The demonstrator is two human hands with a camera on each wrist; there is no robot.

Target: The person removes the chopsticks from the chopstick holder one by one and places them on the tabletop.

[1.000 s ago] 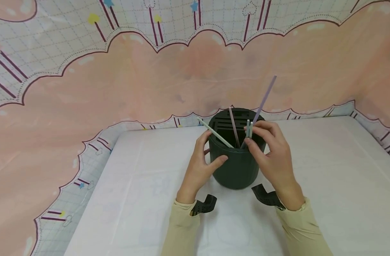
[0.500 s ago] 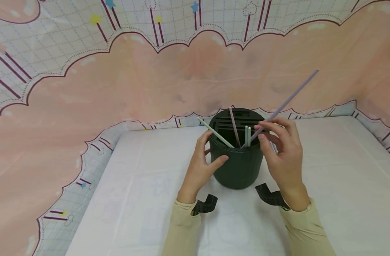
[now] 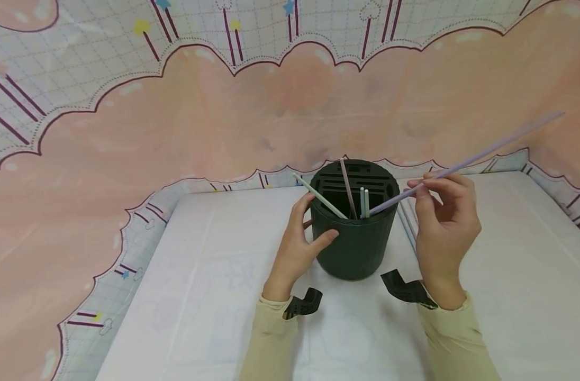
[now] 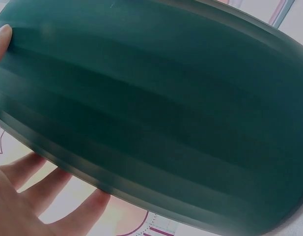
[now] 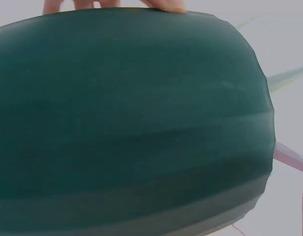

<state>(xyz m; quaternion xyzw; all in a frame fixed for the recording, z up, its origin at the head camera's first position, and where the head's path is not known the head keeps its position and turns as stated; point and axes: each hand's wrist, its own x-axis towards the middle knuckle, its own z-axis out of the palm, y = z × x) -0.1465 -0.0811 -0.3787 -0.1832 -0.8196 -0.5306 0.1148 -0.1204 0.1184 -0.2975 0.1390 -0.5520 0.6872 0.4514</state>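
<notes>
A dark green round holder (image 3: pixel 352 248) with a slotted top stands upright on the white table. My left hand (image 3: pixel 292 248) grips its left side, thumb across the front and fingers round the side; the left wrist view shows the fingertips against its ribbed wall. With my right hand (image 3: pixel 444 227) I pinch a long purple straw-like stick (image 3: pixel 492 147), which slants up to the right while its lower end stays inside the holder's opening. A pale green stick (image 3: pixel 320 196), a pink stick (image 3: pixel 348 188) and two short bluish-green sticks (image 3: pixel 364 202) also stand in that opening.
Several thin pastel sticks (image 3: pixel 407 222) lie on the table (image 3: pixel 214 296) just right of the holder, partly behind my right hand. A patterned peach curtain (image 3: pixel 252 121) rises behind the table. Black straps (image 3: pixel 406 288) stick out at both wrists.
My right hand has moved off the short sticks to the right along with the purple stick, which has tilted much lower to the right. The left hand and the holder have stayed in place.
</notes>
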